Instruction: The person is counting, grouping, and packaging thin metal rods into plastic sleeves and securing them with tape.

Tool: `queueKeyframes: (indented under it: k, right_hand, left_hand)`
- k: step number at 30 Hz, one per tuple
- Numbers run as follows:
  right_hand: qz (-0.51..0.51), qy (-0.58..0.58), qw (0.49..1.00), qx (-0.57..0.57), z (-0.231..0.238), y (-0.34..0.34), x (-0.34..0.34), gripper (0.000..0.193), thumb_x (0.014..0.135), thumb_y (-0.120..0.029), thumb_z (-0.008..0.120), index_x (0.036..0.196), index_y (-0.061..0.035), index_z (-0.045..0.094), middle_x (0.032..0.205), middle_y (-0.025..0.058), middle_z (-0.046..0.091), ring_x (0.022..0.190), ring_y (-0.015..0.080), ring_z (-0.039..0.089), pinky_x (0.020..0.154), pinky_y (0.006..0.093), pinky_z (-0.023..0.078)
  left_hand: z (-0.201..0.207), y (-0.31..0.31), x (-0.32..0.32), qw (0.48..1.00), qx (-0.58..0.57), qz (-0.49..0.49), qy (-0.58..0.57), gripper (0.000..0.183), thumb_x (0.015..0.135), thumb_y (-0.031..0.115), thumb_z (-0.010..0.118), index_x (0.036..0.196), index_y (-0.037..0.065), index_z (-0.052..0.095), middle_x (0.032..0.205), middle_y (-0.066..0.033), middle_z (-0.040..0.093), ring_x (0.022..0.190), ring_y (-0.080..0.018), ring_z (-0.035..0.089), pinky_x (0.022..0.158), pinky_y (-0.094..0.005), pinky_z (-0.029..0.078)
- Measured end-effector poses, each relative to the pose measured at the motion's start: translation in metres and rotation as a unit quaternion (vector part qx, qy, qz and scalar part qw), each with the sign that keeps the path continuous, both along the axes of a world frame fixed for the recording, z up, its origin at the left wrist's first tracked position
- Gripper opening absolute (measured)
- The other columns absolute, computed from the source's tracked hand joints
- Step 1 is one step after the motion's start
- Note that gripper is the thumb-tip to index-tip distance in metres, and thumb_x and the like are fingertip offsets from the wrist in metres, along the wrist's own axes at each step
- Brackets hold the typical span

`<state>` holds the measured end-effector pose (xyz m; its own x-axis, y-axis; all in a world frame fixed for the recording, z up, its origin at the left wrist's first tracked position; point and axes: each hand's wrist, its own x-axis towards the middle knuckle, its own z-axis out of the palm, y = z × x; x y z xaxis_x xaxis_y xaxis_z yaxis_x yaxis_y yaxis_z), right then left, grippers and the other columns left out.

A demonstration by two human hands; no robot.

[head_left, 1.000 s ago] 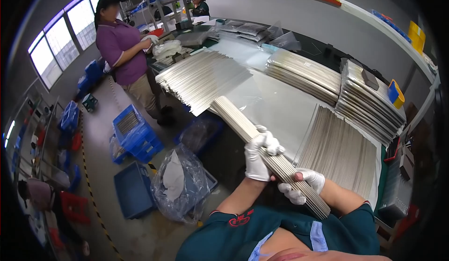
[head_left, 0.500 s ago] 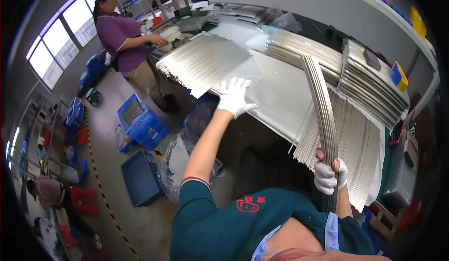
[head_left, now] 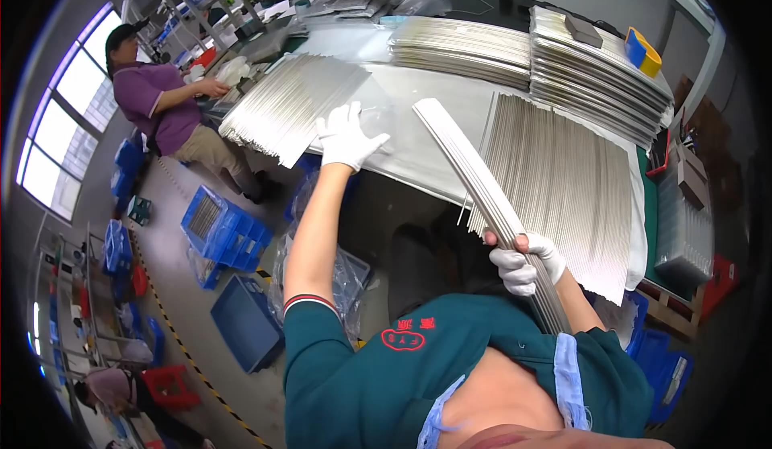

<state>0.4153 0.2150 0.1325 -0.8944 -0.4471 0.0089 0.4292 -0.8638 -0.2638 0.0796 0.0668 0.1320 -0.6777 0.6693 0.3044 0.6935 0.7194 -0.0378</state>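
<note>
My left hand [head_left: 348, 137], in a white glove, lies with fingers spread over a clear plastic sheet [head_left: 379, 111] at the table's near edge. Just left of it is a layer of thin silvery metal strips [head_left: 281, 103], their near ends uneven. My right hand [head_left: 521, 264], gloved with bare fingertips showing, is closed around a bundle of long metal strips [head_left: 462, 155]. The bundle slants up and leftward over the table, its lower end close to my chest. Beneath and right of it spreads a wide layer of similar strips [head_left: 563, 183].
Stacked strips [head_left: 458, 51] lie at the back, with a taller stack [head_left: 595, 71] to their right, bearing a dark block and a blue-and-yellow tape roll [head_left: 643, 52]. Blue crates [head_left: 225, 228] stand on the floor at left. A co-worker in purple [head_left: 173, 99] stands at the table's far left.
The bundle in my right hand has tipped further left, its upper end now over the table's middle. My left hand stays spread on the plastic sheet. The whole view has shifted.
</note>
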Motion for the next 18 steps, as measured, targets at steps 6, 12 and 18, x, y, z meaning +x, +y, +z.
queueKeyframes:
  k: [6,12,18]
  right_hand:
    - [0.051,-0.053,0.997,0.028,-0.007,-0.011,-0.001,0.030,0.082,-0.022,0.055,0.107,-0.0093,0.045,0.065,0.0009,0.039,0.044,0.0084,0.032,0.039,0.0243,0.027]
    - [0.047,-0.094,0.994,0.041,-0.015,-0.008,-0.009,0.024,0.083,-0.023,0.052,0.103,-0.0099,0.050,0.066,-0.0016,0.042,0.046,0.0066,0.035,0.042,0.0232,0.029]
    - [0.038,-0.143,0.989,0.017,-0.025,-0.001,-0.024,0.020,0.084,-0.020,0.053,0.100,-0.0094,0.053,0.068,-0.0019,0.047,0.049,0.0070,0.042,0.045,0.0253,0.039]
  left_hand:
    - [-0.027,0.010,-0.036,0.986,0.022,0.154,0.064,0.044,0.078,0.041,0.052,0.112,0.013,0.053,0.097,-0.0129,0.053,0.095,-0.0288,0.053,0.078,-0.0483,0.042]
    - [0.015,0.028,0.026,0.997,0.004,-0.058,0.054,0.020,0.082,0.025,0.047,0.094,0.018,0.061,0.081,-0.0147,0.055,0.075,-0.0307,0.059,0.066,-0.0414,0.048]
    - [0.043,0.026,0.090,0.976,0.014,-0.204,-0.070,0.027,0.084,0.032,0.045,0.102,0.021,0.061,0.090,-0.0107,0.063,0.082,-0.0267,0.061,0.072,-0.0381,0.048]
